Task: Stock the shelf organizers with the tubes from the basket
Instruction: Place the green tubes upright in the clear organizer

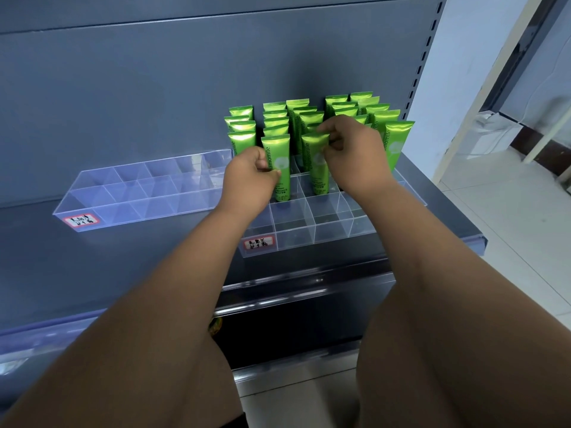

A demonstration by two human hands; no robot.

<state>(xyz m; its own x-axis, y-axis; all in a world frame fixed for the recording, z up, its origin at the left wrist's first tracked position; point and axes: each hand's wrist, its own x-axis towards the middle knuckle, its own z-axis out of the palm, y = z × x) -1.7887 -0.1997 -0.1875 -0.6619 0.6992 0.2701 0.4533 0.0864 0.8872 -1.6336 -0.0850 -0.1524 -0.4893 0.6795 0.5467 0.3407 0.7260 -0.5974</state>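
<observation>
Our left hand curls its fingers round the side of one green tube, and our right hand pinches the top of a second tube. Both tubes stand upright in the right organizer on the shelf, just in front of the other tubes. The left organizer lies beside it.

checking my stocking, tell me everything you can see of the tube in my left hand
The tube is glossy green plastic with a flat crimped top, a pale round emblem and vertical lettering partly hidden. It stands upright in a compartment of the clear right organizer, in front of other tubes. The left hand pinches its side.
</observation>
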